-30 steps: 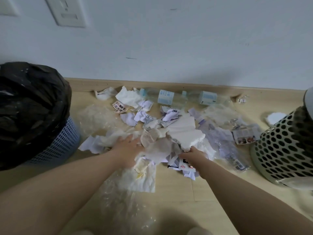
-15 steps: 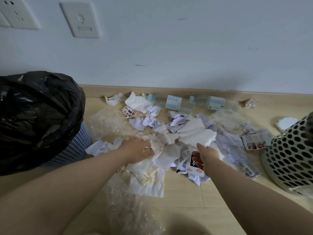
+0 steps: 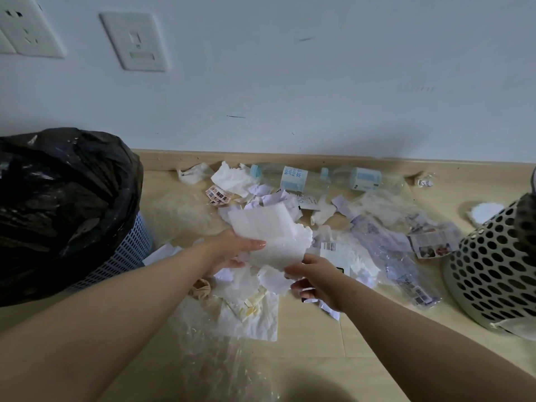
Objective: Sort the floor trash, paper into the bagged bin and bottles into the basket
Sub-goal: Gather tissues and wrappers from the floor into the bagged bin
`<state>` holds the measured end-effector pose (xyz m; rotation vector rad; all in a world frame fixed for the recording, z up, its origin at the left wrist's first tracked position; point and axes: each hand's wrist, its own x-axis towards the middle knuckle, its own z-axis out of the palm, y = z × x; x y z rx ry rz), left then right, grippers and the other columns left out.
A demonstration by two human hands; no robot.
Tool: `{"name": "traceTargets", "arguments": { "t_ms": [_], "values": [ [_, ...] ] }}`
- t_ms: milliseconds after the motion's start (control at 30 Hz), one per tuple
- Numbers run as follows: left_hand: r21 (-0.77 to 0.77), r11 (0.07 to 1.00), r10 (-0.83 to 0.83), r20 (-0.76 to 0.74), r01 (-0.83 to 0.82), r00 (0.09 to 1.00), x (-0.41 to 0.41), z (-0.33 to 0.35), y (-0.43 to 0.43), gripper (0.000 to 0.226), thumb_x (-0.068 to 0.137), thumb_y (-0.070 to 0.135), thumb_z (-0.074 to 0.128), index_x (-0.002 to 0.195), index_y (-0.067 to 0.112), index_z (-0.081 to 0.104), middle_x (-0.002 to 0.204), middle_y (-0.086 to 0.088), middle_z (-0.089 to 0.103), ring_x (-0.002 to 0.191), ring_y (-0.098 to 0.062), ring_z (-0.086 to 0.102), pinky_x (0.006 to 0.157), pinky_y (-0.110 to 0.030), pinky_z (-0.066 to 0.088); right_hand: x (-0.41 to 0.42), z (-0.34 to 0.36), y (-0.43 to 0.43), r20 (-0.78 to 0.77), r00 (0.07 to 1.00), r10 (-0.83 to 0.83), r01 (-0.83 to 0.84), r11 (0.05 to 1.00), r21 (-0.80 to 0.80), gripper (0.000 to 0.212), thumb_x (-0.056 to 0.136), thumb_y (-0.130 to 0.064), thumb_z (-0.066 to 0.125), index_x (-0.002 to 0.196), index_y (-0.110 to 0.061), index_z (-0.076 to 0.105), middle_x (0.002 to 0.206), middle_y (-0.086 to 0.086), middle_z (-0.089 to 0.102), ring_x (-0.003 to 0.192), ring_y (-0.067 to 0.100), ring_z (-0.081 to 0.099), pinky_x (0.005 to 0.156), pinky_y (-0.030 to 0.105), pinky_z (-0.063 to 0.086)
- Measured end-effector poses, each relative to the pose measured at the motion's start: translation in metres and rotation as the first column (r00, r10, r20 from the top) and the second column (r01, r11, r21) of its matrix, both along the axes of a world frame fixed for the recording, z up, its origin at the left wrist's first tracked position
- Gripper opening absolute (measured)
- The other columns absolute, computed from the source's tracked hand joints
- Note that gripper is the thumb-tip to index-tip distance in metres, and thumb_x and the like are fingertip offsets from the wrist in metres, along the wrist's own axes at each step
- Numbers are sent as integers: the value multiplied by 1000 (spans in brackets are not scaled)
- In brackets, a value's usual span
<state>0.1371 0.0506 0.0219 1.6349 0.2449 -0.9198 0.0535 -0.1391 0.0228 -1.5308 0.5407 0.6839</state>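
Pale wall and wooden floor (image 3: 313,338), head view. At far left of the wall sits a socket plate (image 3: 27,27), with a switch plate (image 3: 135,40) beside it. Below them stands the bagged bin (image 3: 124,256), a blue lattice container lined with a black bag (image 3: 63,204) that bulges over its rim. A scatter of paper scraps (image 3: 232,178) covers the floor between the bin and the right-hand basket, and clear plastic film (image 3: 220,369) lies in the near foreground. The left hand (image 3: 229,249) grasps a white paper sheet (image 3: 269,236) with its thumb across the top face, holding the sheet raised above the scatter. The right hand (image 3: 316,278) pinches the lower right edge of the same sheet between thumb and fingers. Just right of it, a barcoded slip (image 3: 330,248) lies on the floor. Against the skirting board, two clear bottles (image 3: 293,178) with pale blue labels and caps lie on their sides, end to end. A printed leaflet (image 3: 432,242) lies near the perforated basket (image 3: 493,271), which stands at far right with a white wad (image 3: 484,211) behind it.
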Motion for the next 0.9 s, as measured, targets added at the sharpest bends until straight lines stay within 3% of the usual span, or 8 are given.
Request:
{"name": "traceTargets", "arguments": {
  "t_ms": [100,167,267,333,400,600,767,900],
  "values": [
    [-37,993,112,-19,-113,993,2,1,-1,45,80,11,71,120,12,51,103,-4,62,97,-22,59,76,-34,51,1,-2,0,6,999,54,-53,997,-64,26,83,-10,62,108,-18,57,86,3,59,60,15,49,54,24,36],
    [5,980,201,-7,-201,980,4,1,-1,44,81,17,71,120,12,51,105,-7,62,93,-24,60,70,-33,53,3,-9,-6,51,994,101,-82,954,-289,43,82,-13,66,122,-20,50,101,3,58,72,14,55,63,24,47],
    [103,928,360,12,-359,933,7,0,2,49,83,24,70,124,12,46,106,-9,59,73,-19,59,60,-30,51,3,-16,-28,75,993,89,-10,710,-705,54,82,-18,61,133,-21,44,129,9,45,106,27,53,88,38,49],
    [143,888,439,24,-438,898,11,0,6,59,82,24,71,130,12,38,108,-9,56,68,-17,58,56,-30,49,-2,-18,-43,-1,998,64,-38,585,-810,63,81,-21,58,139,-25,34,142,8,31,124,31,39,97,42,40],
    [191,868,457,51,-458,888,14,-1,11,69,81,22,72,135,14,30,105,-9,52,65,-16,58,54,-30,48,-8,-21,-52,-79,997,25,-79,602,-794,73,79,-22,62,142,-27,28,146,8,24,129,34,30,102,43,34],
    [381,877,259,136,-291,956,14,-5,18,75,81,18,72,137,22,22,86,-3,47,62,-17,56,43,-25,45,-17,-18,-36,-112,986,126,-163,875,-457,74,79,-10,68,142,-16,31,136,14,43,118,28,45,94,33,41],
    [456,877,104,124,-150,987,10,-9,29,80,82,14,70,142,23,18,115,-7,45,79,-22,55,43,-27,52,-16,-10,-8,-88,942,325,-335,880,-335,44,86,-15,61,129,-16,49,115,3,52,76,6,49,48,8,39],
    [489,859,-18,328,-153,944,16,-7,33,79,83,20,68,144,25,19,136,-3,42,89,-21,51,49,-26,43,-17,-15,3,-27,943,331,-327,910,-254,32,85,-15,63,117,-14,60,95,-7,54,67,-1,46,45,4,35]
  ]
}}
